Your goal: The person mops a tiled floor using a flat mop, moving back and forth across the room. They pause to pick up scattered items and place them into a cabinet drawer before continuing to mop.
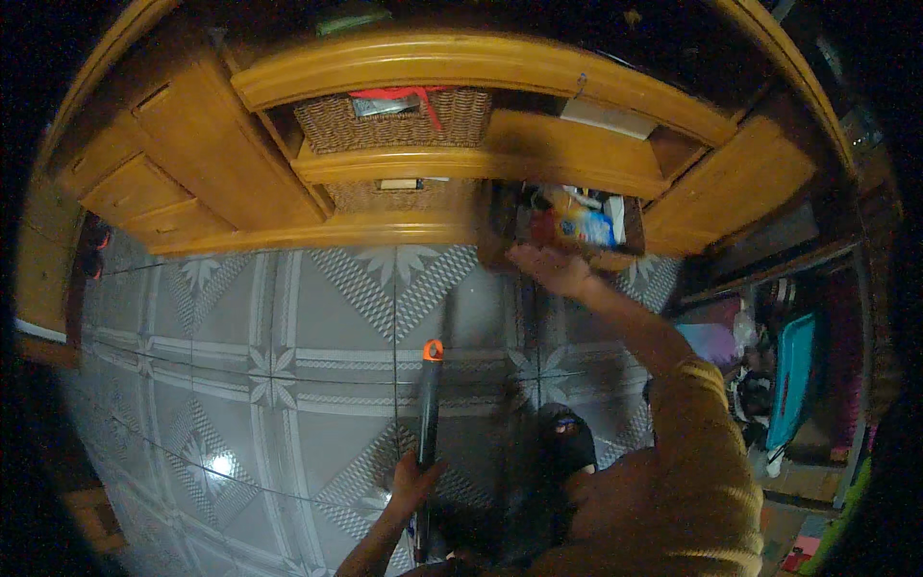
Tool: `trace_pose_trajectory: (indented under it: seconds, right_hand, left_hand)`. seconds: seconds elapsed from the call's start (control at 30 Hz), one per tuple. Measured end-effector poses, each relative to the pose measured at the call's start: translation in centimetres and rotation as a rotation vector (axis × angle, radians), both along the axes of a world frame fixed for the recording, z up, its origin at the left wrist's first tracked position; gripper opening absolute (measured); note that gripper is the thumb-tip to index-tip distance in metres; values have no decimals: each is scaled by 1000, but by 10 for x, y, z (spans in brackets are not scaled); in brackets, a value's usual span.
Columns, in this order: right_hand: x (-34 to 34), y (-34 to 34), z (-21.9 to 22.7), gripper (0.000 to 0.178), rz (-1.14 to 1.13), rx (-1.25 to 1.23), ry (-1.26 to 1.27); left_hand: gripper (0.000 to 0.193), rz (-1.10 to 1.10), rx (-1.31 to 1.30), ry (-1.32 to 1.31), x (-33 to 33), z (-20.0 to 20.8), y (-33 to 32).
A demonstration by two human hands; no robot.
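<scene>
In my left hand is a long dark pole with an orange end that has a hole in it. My fingers wrap around the pole, which stretches over the tiled floor away from me. My right hand reaches forward to the near edge of a dark bin in the lower shelf of a wooden cabinet. Motion smears its fingers, so their grip on the bin is unclear. Inside the bin lie several mixed items, among them a yellow, white and blue packet.
The wooden cabinet spans the far side. A wicker basket sits on its upper shelf, with another wicker basket below. Grey patterned tiles cover the floor. At right, a shelf holds a turquoise tray and other items.
</scene>
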State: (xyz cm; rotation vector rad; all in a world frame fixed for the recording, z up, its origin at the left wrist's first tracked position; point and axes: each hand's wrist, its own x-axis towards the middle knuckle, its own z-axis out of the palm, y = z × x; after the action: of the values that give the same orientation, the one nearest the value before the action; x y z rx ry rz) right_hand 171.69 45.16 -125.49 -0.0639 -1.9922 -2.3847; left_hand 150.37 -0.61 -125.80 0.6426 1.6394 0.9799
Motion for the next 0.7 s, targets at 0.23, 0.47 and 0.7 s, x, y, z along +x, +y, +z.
trace_pose_trajectory:
  seconds: [0.23,0.47,0.7]
  right_hand:
    - [-19,86,55,60,-539,-1644,296]
    - [-25,71,42,62,-169,-1066,202]
    - [-144,15,48,51,188,-1193,437]
  left_hand:
    - [26,76,-134,-16,-2,12,2]
    - [25,20,-127,-30,3,-2,0]
    - [23,-16,-8,-40,10,-20,-6]
